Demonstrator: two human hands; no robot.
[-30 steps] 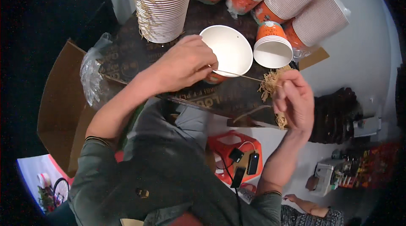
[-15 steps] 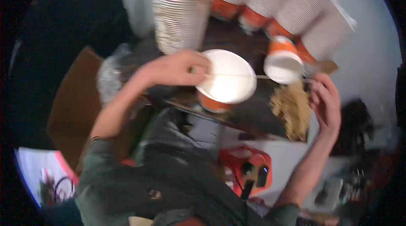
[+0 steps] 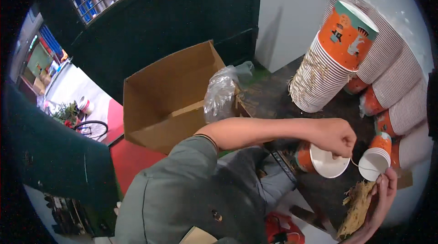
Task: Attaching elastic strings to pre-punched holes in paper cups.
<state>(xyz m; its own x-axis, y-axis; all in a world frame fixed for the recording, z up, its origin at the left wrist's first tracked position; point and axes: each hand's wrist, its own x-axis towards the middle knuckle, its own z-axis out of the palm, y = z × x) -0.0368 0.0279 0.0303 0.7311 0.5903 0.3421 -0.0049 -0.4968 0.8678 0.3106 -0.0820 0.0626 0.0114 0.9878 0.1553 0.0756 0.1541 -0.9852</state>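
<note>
My left hand (image 3: 336, 138) is closed in a fist above the mouth of a white-lined orange paper tub (image 3: 329, 164), which lies tilted on the dark table. A thin pale string (image 3: 360, 167) runs slack from beneath that fist, across the opening of a smaller stack of orange paper tubs (image 3: 374, 164), to my right hand (image 3: 386, 190). The right fingers are bent together around the string's far end. Just beside this hand lies a bundle of tan, straw-like strands (image 3: 357, 209), partly under its wrist.
A tall stack of tubs (image 3: 315, 77) with strands tied around it stands at the back of the dark table (image 3: 269, 89). Plastic-wrapped stacks (image 3: 401, 66) lean along the right wall. An open cardboard box (image 3: 175, 95) and crumpled clear plastic (image 3: 221, 93) are to the left.
My view has swung left, bringing the box and doorway into sight. The string, stretched straight before, now hangs slack, with my hands closer together.
</note>
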